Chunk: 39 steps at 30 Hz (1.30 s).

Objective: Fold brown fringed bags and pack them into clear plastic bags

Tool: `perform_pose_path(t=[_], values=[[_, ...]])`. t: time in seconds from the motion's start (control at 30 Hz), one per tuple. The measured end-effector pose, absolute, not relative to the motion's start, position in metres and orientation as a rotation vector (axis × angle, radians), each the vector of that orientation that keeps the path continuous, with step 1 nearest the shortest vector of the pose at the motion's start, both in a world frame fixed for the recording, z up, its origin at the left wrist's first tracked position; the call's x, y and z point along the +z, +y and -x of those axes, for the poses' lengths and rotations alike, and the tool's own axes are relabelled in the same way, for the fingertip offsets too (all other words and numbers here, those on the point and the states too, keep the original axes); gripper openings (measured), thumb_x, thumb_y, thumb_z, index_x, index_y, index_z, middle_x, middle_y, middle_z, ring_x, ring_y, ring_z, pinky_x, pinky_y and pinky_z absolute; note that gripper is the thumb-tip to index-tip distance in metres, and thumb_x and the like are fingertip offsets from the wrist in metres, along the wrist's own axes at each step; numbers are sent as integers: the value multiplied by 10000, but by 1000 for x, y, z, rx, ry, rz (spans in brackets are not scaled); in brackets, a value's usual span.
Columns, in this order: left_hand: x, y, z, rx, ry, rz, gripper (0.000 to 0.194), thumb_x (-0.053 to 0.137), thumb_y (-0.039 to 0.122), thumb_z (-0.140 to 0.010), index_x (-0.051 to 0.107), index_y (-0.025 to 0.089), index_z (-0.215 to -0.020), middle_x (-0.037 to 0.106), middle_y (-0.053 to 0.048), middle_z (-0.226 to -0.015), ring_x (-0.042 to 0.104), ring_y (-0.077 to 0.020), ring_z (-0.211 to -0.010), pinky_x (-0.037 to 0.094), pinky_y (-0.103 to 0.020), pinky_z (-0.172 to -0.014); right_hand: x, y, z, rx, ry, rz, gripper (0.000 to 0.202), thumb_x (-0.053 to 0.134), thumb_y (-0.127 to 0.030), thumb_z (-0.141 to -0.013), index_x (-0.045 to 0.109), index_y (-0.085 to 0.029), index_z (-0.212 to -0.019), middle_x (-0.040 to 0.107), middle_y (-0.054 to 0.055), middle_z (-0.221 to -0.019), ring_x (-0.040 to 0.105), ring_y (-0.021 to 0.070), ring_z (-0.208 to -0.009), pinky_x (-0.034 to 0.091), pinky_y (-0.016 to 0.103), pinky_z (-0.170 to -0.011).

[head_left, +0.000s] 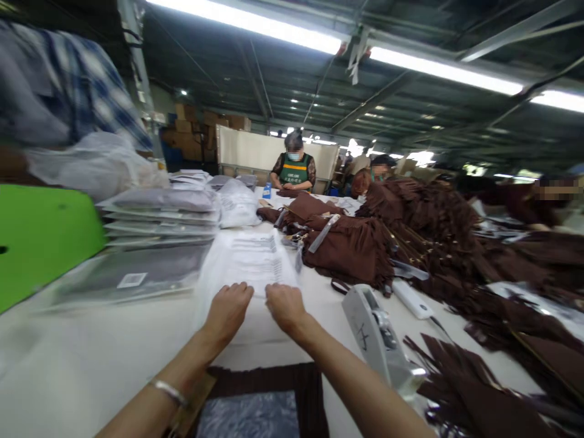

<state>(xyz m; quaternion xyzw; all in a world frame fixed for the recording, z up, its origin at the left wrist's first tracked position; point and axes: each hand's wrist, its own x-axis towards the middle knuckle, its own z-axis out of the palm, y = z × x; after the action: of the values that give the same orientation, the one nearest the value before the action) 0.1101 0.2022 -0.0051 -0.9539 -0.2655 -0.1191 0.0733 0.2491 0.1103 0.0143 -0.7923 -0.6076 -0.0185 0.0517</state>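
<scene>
A stack of white, translucent plastic bags (pixel 253 252) with printed text lies flat on the table ahead of me. My left hand (pixel 230 310) is closed, its curled fingers pinching the near edge of the top plastic bag. Close beside it, my right hand (pixel 286 307) is also closed on that edge, a short gap to the right. Between the two hands the bag's edge shows as a thin line. Below my wrists lies a brown fabric piece (pixel 312 395) with a shiny grey panel (pixel 249 417) on it, partly cut off by the frame and my left forearm.
Right of my forearm stands a grey tape dispenser (pixel 365 328), with a white corded device (pixel 412 299) behind it. Brown fringed bags (pixel 347 249) are heaped along the right. Packed grey parcels (pixel 159 213) and a green panel (pixel 45 240) stand left. A co-worker (pixel 294 167) sits across.
</scene>
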Motion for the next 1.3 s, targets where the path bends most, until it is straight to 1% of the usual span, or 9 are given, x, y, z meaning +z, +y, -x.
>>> perform_pose_path(t=[0.2,0.4,0.6,0.77,0.87,0.97,1.07,1.2,1.3], values=[[-1,220,-73,-351,-1052,2814,307,353,36,-894,634,146,-951,638,-133,-976,586,-290,-991,430,-427,-867,4,82,-266,-18,-1788,2397,46,566,-228,-877,601,-221,-905,694,33,-917,654,199,-852,370,261,-639],[-1,235,-19,-562,-1528,2802,262,361,150,-921,617,142,-979,625,-185,-1058,575,-327,-1065,443,-438,-863,-11,37,-287,18,-1495,2441,108,534,-105,-831,565,-206,-813,645,35,-868,604,176,-753,259,268,-575],[-1,240,-17,-884,-2024,3040,313,371,379,-940,588,155,-915,643,-76,-744,643,-174,-639,424,-227,-528,-16,33,-313,167,-1027,2251,150,606,-215,-728,477,-215,-653,468,-54,-516,483,125,-488,282,259,-520],[44,232,-20,-1479,-1827,3364,502,181,510,-957,501,172,-1142,639,-58,-862,429,-46,-421,238,-160,-382,30,34,-319,264,-765,1816,227,577,-396,-705,437,-247,-805,406,-108,-519,391,85,-385,305,219,-401],[50,222,0,-1480,-1627,3641,531,258,591,-931,550,169,-1069,644,-41,-781,350,-45,-383,249,-167,-367,37,16,-312,536,-634,1438,368,704,-351,-589,455,-251,-840,486,-105,-596,466,63,-430,367,177,-400],[23,215,16,-1117,-1437,3955,462,468,580,-867,624,146,-840,654,-55,-700,533,-119,-500,439,-223,-475,6,3,-298,945,-472,1270,479,830,-253,-470,484,-228,-801,643,-38,-683,665,145,-620,565,275,-608],[-11,221,14,-887,-1309,4020,347,599,499,-804,650,166,-718,693,-62,-749,631,-203,-702,523,-301,-673,-39,10,-289,1047,-508,1452,445,842,-301,-474,475,-217,-712,674,0,-663,706,212,-682,592,373,-726],[-33,248,-10,-960,-1268,3893,168,620,367,-800,685,213,-788,715,-41,-960,601,-241,-1038,421,-353,-1003,-65,53,-296,899,-566,1537,397,805,-318,-484,476,-227,-686,626,-49,-580,698,205,-654,588,334,-675],[-30,270,-31,-1077,-1405,3722,134,612,318,-841,677,202,-856,693,-60,-1034,570,-233,-1110,359,-408,-1067,-60,94,-311,736,-574,1555,365,774,-303,-502,481,-230,-708,614,-72,-577,688,181,-658,573,281,-630]])
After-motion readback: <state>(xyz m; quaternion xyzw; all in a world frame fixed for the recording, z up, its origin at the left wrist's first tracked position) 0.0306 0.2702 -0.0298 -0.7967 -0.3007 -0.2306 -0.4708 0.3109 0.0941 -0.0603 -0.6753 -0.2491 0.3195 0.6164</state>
